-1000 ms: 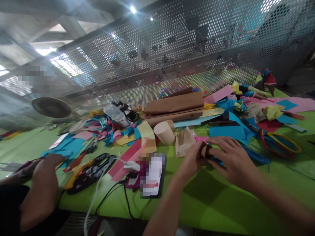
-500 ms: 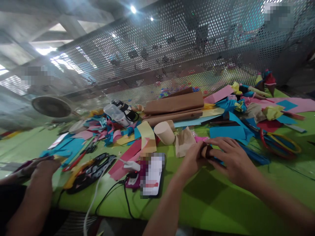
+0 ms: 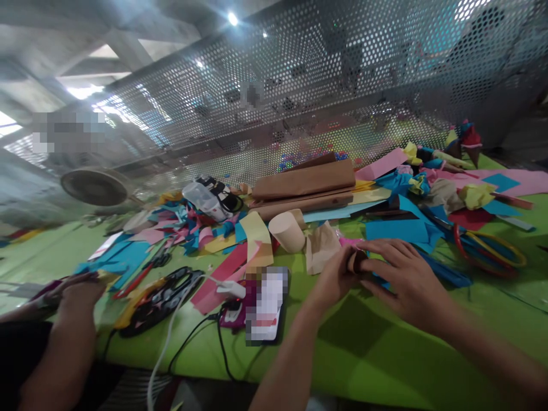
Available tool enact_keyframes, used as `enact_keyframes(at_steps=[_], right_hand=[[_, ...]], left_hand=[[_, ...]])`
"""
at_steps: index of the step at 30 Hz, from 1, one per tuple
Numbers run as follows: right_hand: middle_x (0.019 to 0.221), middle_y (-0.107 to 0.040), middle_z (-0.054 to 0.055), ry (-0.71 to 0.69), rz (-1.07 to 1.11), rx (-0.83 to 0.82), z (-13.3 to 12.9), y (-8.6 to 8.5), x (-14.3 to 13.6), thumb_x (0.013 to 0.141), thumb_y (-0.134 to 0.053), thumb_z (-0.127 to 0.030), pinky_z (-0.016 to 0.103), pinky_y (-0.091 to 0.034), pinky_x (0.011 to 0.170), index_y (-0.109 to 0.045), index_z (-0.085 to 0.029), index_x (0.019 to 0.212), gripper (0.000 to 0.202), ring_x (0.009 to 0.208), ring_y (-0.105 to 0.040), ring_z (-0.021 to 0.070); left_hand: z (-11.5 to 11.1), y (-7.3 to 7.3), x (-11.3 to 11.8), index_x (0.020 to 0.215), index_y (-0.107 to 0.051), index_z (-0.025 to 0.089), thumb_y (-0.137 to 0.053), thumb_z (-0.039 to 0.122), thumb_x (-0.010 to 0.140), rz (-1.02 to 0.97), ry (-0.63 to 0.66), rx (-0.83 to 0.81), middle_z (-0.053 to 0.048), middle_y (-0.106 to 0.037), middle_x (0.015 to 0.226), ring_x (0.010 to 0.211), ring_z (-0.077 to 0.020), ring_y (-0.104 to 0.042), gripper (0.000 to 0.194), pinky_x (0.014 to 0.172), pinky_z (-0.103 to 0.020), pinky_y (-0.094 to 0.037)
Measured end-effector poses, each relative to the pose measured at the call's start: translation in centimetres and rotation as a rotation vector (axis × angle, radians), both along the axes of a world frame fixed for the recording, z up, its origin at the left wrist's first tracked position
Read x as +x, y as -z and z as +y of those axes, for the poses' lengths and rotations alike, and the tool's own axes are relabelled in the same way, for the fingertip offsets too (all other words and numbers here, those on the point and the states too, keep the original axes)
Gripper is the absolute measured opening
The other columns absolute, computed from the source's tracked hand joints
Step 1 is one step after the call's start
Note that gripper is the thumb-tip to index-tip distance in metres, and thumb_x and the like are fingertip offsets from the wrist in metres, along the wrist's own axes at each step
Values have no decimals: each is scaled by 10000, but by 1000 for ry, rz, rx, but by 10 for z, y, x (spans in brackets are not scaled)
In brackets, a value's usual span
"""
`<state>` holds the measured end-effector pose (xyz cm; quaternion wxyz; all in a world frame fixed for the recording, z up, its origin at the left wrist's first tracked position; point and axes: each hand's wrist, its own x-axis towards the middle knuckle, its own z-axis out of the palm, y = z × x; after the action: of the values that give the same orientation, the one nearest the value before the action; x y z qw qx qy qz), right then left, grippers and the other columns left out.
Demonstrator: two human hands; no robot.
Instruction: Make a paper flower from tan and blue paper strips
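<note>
The left hand (image 3: 336, 277) pinches a small brown roll (image 3: 355, 262) between narrowed fingers, above the green table (image 3: 351, 365). The right hand (image 3: 402, 277), fingers bent, meets the roll's other side and appears to hold it too, though shadow obscures the contact. Tan paper (image 3: 320, 251) and a beige tube (image 3: 285, 234) lie just beyond the left hand; a phone (image 3: 274, 308) lies beside the left forearm. A blue sheet (image 3: 396, 230) lies behind the right hand.

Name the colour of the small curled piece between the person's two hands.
The small curled piece is brown; it shows best in the head view.
</note>
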<state>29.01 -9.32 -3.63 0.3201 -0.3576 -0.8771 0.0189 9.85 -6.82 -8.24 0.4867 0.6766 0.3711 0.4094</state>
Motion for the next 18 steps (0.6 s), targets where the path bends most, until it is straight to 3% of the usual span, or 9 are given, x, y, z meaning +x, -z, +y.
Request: enact_keyframes(at_steps=[5,15,18], right_hand=[[1412,-612,93,-12,-29,-17,1,5,-1,934,-625,-235,514,-443,1014,-675,-234,1077,152,1252,-556,325],[1418,-613,100,17,-73,9,7,9,0,965,-572,-228,524,-463,994,-661,-227,1040,116,1239,-574,327],[1364,-649,91,22,-42,5,12,15,2,964,-570,-221,503,-486,955,-678,-236,993,113,1195,-604,320]], left_hand=[[1,-2,-1,1263,-575,203,-671,107,787,59,18,61,-67,-644,1120,1039,-226,-592,494,949,-347,-499],[1,7,4,1274,-549,186,-658,91,755,180,7,56,-51,-672,1040,957,-218,-605,539,888,-333,-510],[0,1,2,1265,-536,180,-660,108,768,223,15,62,-55,-671,1067,948,-211,-613,517,882,-333,-508]])
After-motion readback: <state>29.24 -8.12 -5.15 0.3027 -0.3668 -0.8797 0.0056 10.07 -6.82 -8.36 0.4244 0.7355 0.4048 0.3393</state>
